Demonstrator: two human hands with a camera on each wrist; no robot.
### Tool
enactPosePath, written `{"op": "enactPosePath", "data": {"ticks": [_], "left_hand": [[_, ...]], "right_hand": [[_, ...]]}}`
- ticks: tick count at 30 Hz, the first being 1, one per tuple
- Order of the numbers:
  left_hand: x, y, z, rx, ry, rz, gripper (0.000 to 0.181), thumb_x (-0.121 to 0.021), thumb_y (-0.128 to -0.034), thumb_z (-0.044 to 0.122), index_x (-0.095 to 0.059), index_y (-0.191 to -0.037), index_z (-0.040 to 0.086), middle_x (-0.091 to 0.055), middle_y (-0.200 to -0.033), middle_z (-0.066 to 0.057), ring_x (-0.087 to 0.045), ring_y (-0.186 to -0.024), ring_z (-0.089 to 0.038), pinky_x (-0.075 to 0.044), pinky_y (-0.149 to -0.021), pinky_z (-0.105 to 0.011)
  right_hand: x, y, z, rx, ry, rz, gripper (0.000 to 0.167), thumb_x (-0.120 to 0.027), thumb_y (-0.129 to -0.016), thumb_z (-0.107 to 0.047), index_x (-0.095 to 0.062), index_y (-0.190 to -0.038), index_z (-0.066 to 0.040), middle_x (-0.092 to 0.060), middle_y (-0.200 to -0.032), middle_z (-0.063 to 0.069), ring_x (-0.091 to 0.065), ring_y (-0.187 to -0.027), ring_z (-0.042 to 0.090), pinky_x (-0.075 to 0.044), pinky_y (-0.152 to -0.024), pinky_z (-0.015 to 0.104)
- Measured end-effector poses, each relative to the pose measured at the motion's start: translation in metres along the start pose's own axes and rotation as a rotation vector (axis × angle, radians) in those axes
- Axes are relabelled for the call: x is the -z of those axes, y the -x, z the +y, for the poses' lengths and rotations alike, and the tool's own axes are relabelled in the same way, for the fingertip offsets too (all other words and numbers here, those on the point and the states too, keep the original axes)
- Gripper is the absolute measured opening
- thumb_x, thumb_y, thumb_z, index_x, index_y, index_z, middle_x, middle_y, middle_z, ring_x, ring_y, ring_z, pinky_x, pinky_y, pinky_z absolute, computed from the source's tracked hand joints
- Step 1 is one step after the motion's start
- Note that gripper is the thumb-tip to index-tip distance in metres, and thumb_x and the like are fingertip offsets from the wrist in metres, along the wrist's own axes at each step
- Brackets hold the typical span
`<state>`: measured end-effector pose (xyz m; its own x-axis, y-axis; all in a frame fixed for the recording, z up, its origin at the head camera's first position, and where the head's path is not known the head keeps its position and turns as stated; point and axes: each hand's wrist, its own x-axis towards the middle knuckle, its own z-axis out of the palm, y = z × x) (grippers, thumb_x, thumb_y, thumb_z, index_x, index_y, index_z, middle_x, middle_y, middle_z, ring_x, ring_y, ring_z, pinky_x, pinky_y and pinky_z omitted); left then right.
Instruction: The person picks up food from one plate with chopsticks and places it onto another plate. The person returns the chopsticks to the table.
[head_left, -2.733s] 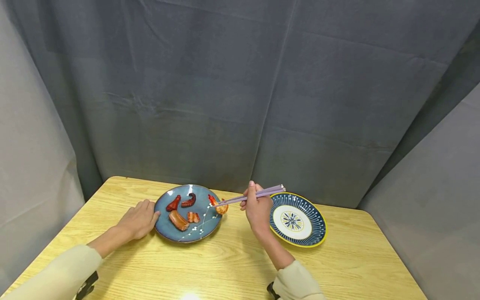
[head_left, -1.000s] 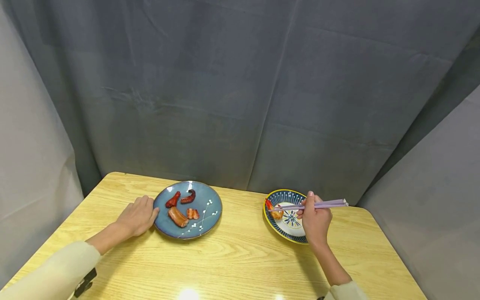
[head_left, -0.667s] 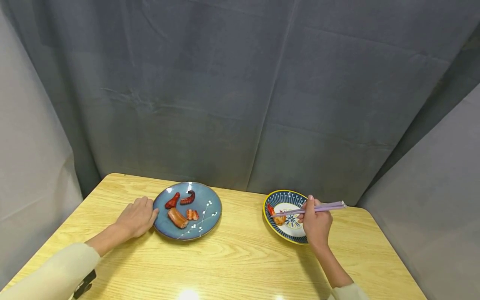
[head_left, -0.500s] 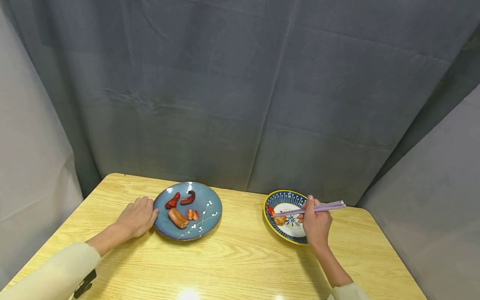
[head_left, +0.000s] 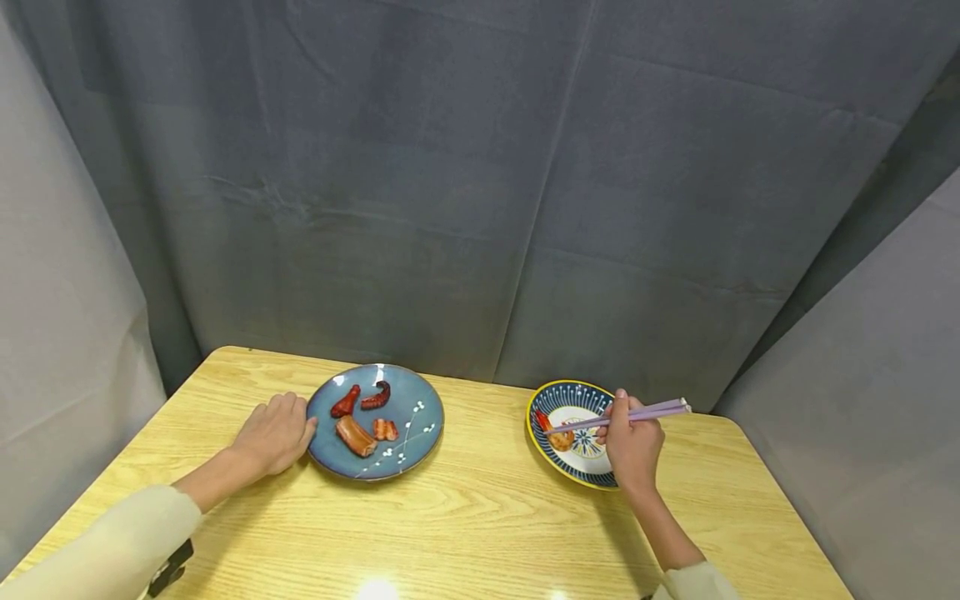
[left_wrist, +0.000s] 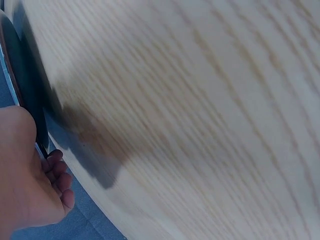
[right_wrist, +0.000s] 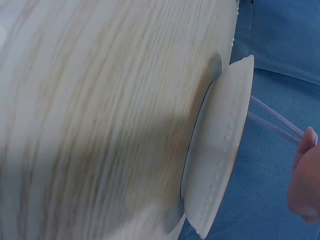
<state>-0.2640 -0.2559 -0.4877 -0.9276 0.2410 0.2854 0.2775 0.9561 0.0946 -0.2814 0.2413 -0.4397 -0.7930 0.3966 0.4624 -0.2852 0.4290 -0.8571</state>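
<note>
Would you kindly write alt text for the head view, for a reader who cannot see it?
A person's right hand holds chopsticks against a shrimp in a patterned bowl. The left hand touches a blue plate bearing four pieces of food, on a wooden table.

In the head view we had bright, fairly even light, with white glare on the counter (head_left: 465, 525) at the bottom centre, a smaller glint to its right, and small highlights on the blue plate (head_left: 412, 393). We saw soft shadows at lower left and lower right; the curtain (head_left: 375, 208) looked dim. Both wrist views we found cooler and softer, with bowed grain and diffuse shadows.
</note>
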Motion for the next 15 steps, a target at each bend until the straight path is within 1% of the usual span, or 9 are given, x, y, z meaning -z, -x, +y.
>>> {"op": "enactPosePath", "data": {"ticks": [3, 6, 10, 13, 15], "left_hand": [[0.0006, 0.0003, 0.0012, 0.005, 0.001, -0.003, 0.024, -0.054, -0.0983, 0.02, -0.049, -0.087, -0.001, -0.041, -0.078, -0.009, -0.047, -0.076, -0.03, -0.039, -0.063, -0.043], [0.0029, 0.0002, 0.0036, 0.014, 0.007, -0.007, 0.024, -0.054, -0.0984, 0.02, -0.05, -0.087, -0.001, -0.041, -0.079, -0.009, -0.047, -0.076, -0.031, -0.039, -0.064, -0.044], [0.0034, 0.0002, 0.0052, 0.015, -0.005, -0.006, 0.024, -0.054, -0.098, 0.019, -0.049, -0.087, -0.001, -0.041, -0.078, -0.009, -0.047, -0.076, -0.03, -0.04, -0.064, -0.044], [0.0033, 0.001, 0.0051, 0.01, -0.012, 0.002, 0.024, -0.054, -0.0975, 0.019, -0.049, -0.086, -0.001, -0.041, -0.077, -0.009, -0.048, -0.075, -0.03, -0.04, -0.063, -0.044], [0.0045, 0.0017, 0.0051, 0.01, -0.01, 0.001, 0.024, -0.055, -0.0974, 0.019, -0.049, -0.085, -0.001, -0.041, -0.077, -0.009, -0.048, -0.074, -0.03, -0.04, -0.063, -0.044]], "right_hand": [[0.0008, 0.0, 0.0004, 0.0, 0.004, -0.001, 0.049, -0.05, -0.105, -0.033, -0.059, -0.077, 0.006, -0.058, -0.057, 0.006, -0.062, -0.045, 0.021, -0.047, -0.04, 0.022], [0.0016, 0.0003, 0.0006, 0.006, 0.021, -0.003, 0.05, -0.049, -0.105, -0.033, -0.059, -0.077, 0.007, -0.059, -0.056, 0.006, -0.061, -0.045, 0.018, -0.047, -0.04, 0.022], [0.0019, 0.0006, 0.0013, 0.011, 0.04, -0.014, 0.05, -0.048, -0.106, -0.033, -0.06, -0.079, 0.007, -0.061, -0.06, 0.017, -0.06, -0.044, 0.011, -0.048, -0.041, 0.023], [0.0013, 0.0009, 0.0015, 0.009, 0.037, -0.021, 0.05, -0.049, -0.105, -0.033, -0.059, -0.079, 0.008, -0.062, -0.063, 0.023, -0.06, -0.045, 0.013, -0.049, -0.042, 0.023], [0.0006, 0.0012, 0.0011, 0.006, 0.034, -0.024, 0.05, -0.049, -0.105, -0.034, -0.059, -0.079, 0.007, -0.062, -0.063, 0.022, -0.062, -0.046, 0.016, -0.049, -0.042, 0.023]]}}
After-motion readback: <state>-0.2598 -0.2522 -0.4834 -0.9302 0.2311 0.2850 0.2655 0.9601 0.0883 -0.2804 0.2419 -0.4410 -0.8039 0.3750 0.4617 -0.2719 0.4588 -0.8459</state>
